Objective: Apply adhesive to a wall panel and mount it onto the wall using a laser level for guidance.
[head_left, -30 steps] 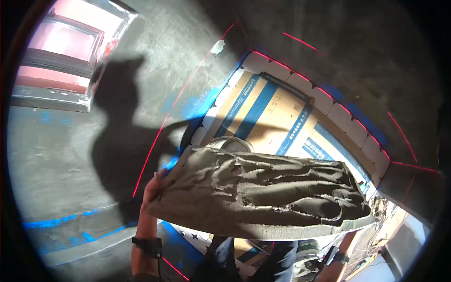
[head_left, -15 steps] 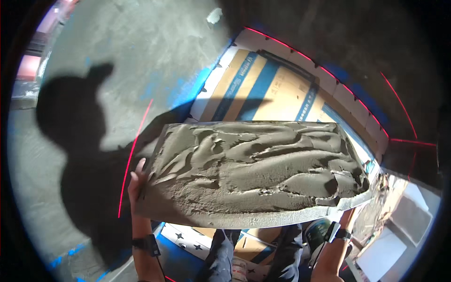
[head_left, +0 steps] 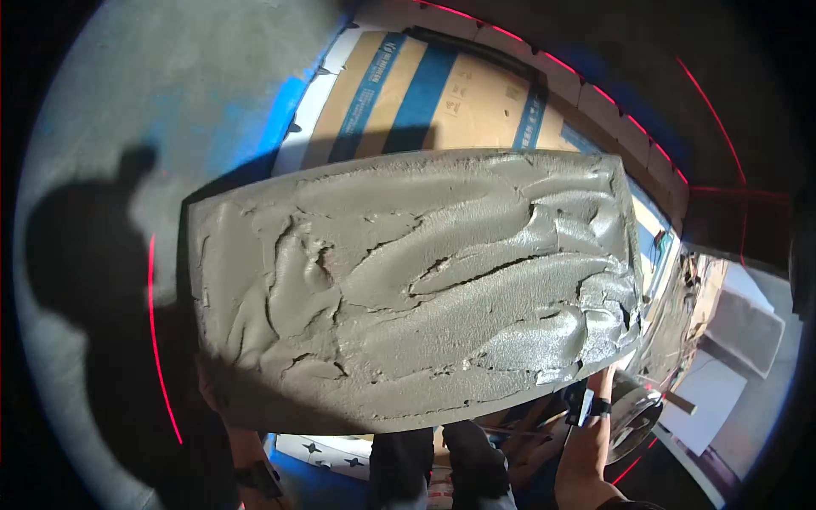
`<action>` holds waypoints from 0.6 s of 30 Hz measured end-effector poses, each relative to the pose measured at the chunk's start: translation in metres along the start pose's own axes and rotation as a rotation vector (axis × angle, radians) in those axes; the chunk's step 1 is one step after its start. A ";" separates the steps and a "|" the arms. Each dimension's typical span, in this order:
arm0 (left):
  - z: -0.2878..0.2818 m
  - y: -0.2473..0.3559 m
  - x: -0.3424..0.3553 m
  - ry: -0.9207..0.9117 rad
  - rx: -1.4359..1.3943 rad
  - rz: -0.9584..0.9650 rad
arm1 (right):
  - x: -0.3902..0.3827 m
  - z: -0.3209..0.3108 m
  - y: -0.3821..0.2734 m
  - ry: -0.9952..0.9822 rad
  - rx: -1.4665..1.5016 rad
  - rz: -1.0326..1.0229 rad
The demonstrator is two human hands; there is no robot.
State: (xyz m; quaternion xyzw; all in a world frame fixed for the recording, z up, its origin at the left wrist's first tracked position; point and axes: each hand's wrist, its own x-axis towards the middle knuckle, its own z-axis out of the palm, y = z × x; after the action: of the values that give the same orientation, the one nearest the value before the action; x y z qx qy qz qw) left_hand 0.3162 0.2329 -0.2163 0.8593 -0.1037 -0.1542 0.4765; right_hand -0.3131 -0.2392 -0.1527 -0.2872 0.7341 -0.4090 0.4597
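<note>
A large rectangular slab [head_left: 425, 289] coated with thick, ridged grey mortar fills the middle, its face toward me. My left hand [head_left: 208, 378] grips its lower left edge, in shadow and partly hidden. My right hand [head_left: 603, 378] supports the lower right edge, with its fingers mostly out of sight behind the slab. My legs show below it. A round metal bucket [head_left: 633, 416] with a handle stands beside my right forearm.
Blue-striped cardboard [head_left: 459, 93] lies beyond the slab, bordered by white tiles [head_left: 552, 76]. A grey wall [head_left: 110, 119] with my shadow and a red laser line is at left. Pale boards [head_left: 705, 399] and debris [head_left: 680, 314] lie at right.
The slab has risen in my view and turned more squarely toward the camera, covering more cardboard. My view has shifted, so the window at upper left has left it.
</note>
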 end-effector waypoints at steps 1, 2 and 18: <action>0.019 -0.004 0.000 0.169 0.236 0.233 | -0.004 -0.007 0.003 0.020 -0.009 0.001; 0.014 0.008 0.000 0.358 0.505 0.490 | -0.007 -0.006 0.013 0.012 0.001 0.034; -0.008 -0.055 -0.020 0.059 1.416 0.564 | 0.178 0.113 0.055 -0.340 0.077 -0.244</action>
State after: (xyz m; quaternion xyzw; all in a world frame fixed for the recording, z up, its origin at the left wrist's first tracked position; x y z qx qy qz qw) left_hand 0.3028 0.2748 -0.2559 0.9046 -0.3805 0.0994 -0.1643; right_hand -0.2860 -0.3919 -0.3060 -0.4210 0.5898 -0.4348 0.5346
